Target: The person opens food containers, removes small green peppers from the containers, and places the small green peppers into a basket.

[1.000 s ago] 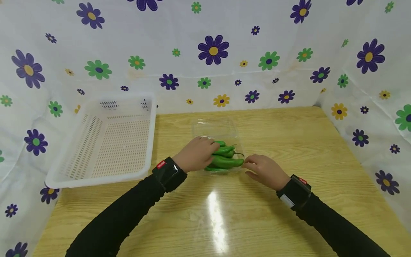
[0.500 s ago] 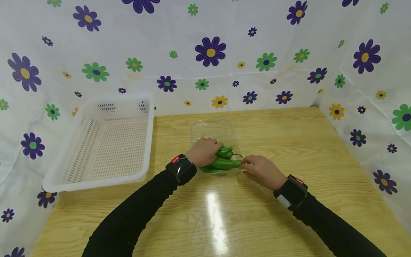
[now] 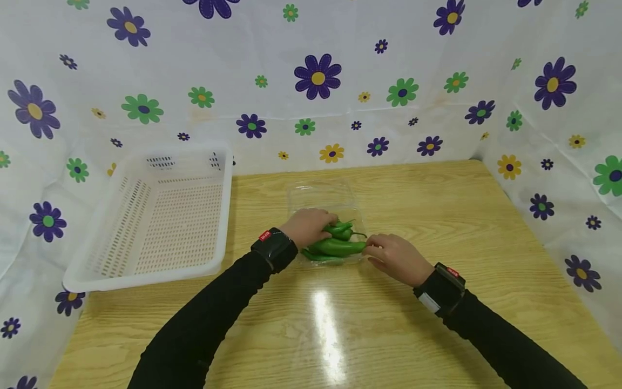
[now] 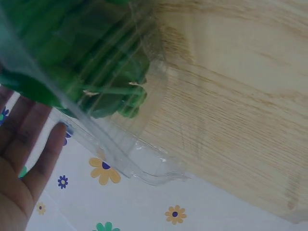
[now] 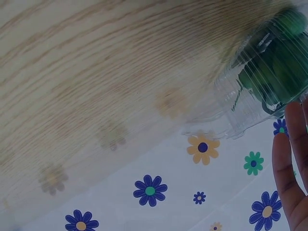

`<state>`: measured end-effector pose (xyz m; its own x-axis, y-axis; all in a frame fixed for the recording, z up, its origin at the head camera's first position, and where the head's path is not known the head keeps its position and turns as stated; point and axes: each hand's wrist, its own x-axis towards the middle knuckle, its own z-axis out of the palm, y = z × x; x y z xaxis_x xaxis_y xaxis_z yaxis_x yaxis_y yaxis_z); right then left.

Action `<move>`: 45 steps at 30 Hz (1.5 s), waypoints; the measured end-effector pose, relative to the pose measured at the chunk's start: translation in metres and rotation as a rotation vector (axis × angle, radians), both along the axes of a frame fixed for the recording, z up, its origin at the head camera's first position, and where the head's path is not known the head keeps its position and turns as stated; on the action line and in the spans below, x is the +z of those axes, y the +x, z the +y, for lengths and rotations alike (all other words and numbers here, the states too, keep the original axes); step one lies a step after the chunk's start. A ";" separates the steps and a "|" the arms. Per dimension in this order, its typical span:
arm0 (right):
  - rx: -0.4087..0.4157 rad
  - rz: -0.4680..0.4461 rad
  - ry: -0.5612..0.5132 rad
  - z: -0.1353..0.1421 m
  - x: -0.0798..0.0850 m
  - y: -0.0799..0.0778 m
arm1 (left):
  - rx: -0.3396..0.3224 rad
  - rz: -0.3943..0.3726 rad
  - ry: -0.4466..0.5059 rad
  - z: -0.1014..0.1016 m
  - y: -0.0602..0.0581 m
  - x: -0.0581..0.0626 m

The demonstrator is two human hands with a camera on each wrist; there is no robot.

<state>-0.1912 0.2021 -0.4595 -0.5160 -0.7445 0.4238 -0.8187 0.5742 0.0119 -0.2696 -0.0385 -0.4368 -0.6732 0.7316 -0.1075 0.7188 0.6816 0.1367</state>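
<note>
Several green chili peppers [image 3: 340, 248] lie in a clear plastic clamshell box [image 3: 359, 216] in the middle of the table, its lid tipped back behind them. My left hand [image 3: 307, 227] reaches over the box's left side and pinches the stem-side pepper [image 3: 337, 229] between thumb and fingers. In the left wrist view, a green pepper [image 4: 29, 87] passes in front of those fingers [image 4: 50, 149]. My right hand [image 3: 398, 259] is at the box's right wall, index fingertip right at its edge beside the largest pepper's tip. Its fingers [image 5: 283, 161] look fairly straight in the right wrist view.
A white perforated plastic basket [image 3: 221, 227] stands on the left of the wooden table [image 3: 437, 205]. Behind and along both sides hangs a white cloth [image 3: 272, 48] printed with flowers.
My left hand has moved a little to the right over the peppers, then its fingers have lowered onto one. My right hand stays at the box's edge, and the view has shifted slightly.
</note>
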 end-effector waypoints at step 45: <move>-0.003 -0.012 0.011 -0.006 0.001 -0.002 | -0.074 -0.009 0.129 -0.015 0.006 0.025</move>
<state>-0.1928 0.1959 -0.4581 -0.5233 -0.7475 0.4090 -0.8170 0.5765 0.0083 -0.2632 -0.0535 -0.4117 -0.6160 0.7876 -0.0149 0.7651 0.6027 0.2266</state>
